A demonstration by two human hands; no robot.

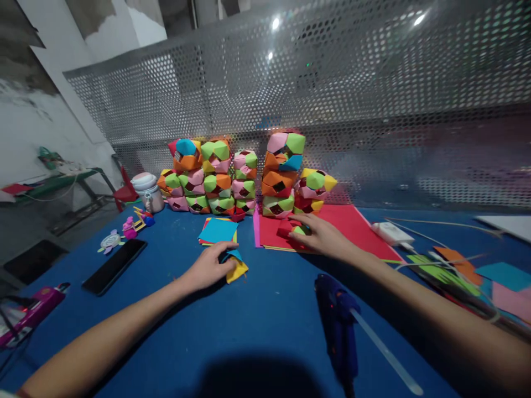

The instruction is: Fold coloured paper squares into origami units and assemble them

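Note:
My left hand [209, 266] rests low over the blue table, its fingers curled around a small blue and yellow folded paper piece [238, 270]. Farther forward, my right hand [319, 235] pinches a red and green folded paper piece [297, 228] above a stack of red paper sheets [342, 221]. Part of each piece is hidden by my fingers. Just ahead of my left hand lies a pile of square paper sheets [218, 229], blue on top. Behind both hands, colourful folded paper balls [217, 185] stand stacked in several columns.
A blue glue gun [338, 315] with a clear glue stick lies below my right forearm. At left are a black phone [115, 267], small toys [130, 225] and a lidded cup [148, 193]. Paper scraps [456, 268], cords and a white adapter [392, 234] sit right; a perforated metal panel [232, 94] stands behind.

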